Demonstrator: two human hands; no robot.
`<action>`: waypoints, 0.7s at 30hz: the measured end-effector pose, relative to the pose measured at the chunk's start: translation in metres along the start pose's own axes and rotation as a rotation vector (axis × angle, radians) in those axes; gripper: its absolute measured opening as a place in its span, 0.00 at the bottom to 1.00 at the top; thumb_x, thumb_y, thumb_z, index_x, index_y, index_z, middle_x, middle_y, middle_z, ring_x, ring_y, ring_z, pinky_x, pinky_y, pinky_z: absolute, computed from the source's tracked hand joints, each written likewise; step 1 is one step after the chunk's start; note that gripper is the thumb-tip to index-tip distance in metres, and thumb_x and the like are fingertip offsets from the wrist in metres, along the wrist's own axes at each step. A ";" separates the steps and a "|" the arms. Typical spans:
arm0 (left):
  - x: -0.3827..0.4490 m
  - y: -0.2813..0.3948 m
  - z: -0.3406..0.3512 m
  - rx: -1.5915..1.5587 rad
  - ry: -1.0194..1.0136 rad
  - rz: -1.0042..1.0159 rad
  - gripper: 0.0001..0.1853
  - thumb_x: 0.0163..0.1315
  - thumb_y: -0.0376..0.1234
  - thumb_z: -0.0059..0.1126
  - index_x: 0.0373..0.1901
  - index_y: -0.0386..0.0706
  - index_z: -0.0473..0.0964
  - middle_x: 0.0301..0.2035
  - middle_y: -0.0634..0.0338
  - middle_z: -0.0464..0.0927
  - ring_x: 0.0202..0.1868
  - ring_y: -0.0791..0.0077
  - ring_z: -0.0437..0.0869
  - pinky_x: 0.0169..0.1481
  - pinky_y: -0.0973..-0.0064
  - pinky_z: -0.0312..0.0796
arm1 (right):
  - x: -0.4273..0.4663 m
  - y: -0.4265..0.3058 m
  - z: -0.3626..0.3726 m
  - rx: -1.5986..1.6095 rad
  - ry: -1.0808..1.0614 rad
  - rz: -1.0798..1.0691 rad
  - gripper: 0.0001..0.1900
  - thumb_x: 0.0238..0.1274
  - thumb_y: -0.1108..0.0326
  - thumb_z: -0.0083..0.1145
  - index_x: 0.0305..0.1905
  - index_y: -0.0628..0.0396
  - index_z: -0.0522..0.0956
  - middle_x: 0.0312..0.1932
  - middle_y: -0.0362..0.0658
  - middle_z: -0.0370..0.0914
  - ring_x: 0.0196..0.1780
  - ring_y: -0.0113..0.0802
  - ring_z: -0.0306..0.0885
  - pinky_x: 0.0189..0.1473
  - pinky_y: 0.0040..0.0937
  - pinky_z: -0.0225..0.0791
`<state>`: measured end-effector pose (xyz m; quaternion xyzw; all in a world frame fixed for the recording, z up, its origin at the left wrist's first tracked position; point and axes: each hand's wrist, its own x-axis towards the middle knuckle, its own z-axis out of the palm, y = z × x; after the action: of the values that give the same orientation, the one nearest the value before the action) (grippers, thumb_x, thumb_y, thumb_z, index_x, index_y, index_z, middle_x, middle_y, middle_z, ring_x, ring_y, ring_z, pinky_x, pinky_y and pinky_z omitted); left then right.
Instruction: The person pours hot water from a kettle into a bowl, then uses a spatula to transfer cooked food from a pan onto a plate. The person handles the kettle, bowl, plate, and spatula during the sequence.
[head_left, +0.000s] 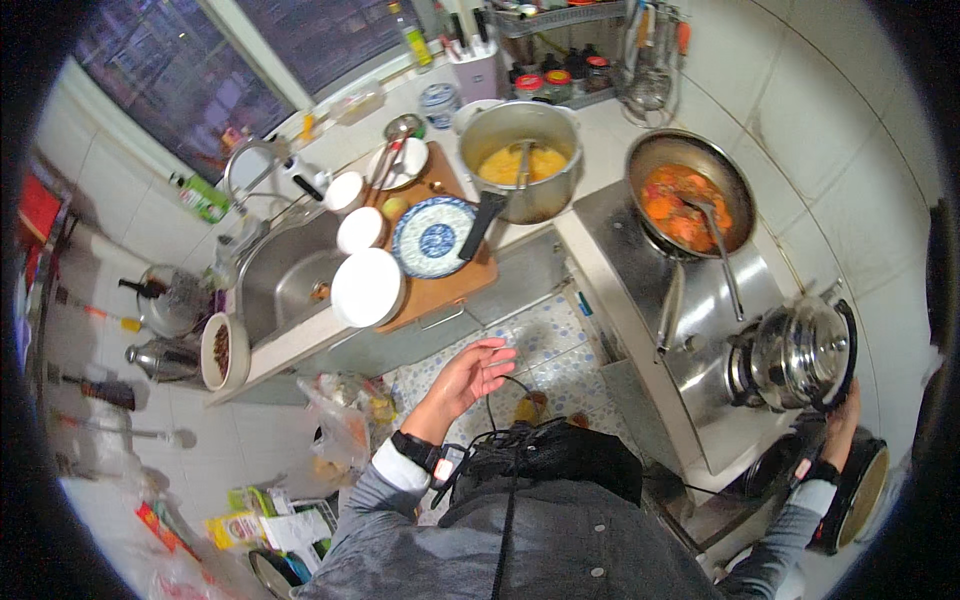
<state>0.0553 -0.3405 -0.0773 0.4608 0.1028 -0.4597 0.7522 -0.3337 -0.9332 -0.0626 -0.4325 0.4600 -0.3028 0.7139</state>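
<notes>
My left hand (471, 377) hangs over the floor in front of my body, palm half turned up, fingers loosely spread and holding nothing. At the right, my right hand (843, 420) grips the black handle at the near side of a lidded stainless steel pot (799, 356); its fingers are partly hidden. The pot is at the near burner of the steel gas stove (694, 300). Farther along the stove sits a wok (739, 161) holding an orange-red stew (679, 195), with a metal spatula (718, 251) resting in it.
A deep aluminium pot (551, 199) of yellow food with a ladle stands on the far counter. Beside it, a wooden board (476, 270) carries a blue-patterned plate (420, 247), a black-handled thing and white bowls (367, 287). The sink (281, 262) lies left. Plastic bags (341, 420) hang below it.
</notes>
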 end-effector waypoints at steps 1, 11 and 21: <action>0.000 0.001 -0.006 -0.030 0.027 0.001 0.15 0.60 0.34 0.47 0.49 0.43 0.67 0.46 0.55 0.74 0.43 0.70 0.79 0.41 0.76 0.74 | 0.003 0.001 -0.009 -0.027 -0.110 0.014 0.23 0.64 0.50 0.40 0.53 0.59 0.69 0.47 0.43 0.73 0.47 0.38 0.72 0.49 0.36 0.66; -0.014 0.011 -0.112 -0.211 0.408 0.141 0.16 0.58 0.35 0.48 0.48 0.41 0.64 0.46 0.54 0.73 0.42 0.66 0.79 0.40 0.74 0.75 | -0.158 -0.011 0.159 -0.428 -0.167 -0.560 0.22 0.60 0.54 0.48 0.54 0.57 0.69 0.40 0.44 0.73 0.44 0.30 0.70 0.44 0.26 0.61; -0.021 0.054 -0.217 -0.440 0.440 0.290 0.30 0.57 0.35 0.51 0.60 0.41 0.51 0.48 0.44 0.67 0.48 0.52 0.75 0.46 0.64 0.75 | -0.202 0.172 0.427 -0.810 -1.157 0.040 0.14 0.62 0.64 0.50 0.49 0.58 0.71 0.39 0.45 0.76 0.42 0.30 0.75 0.44 0.27 0.68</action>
<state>0.1449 -0.1487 -0.1534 0.3854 0.2928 -0.2043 0.8509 -0.0146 -0.5446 -0.0505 -0.7472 0.0910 0.1840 0.6321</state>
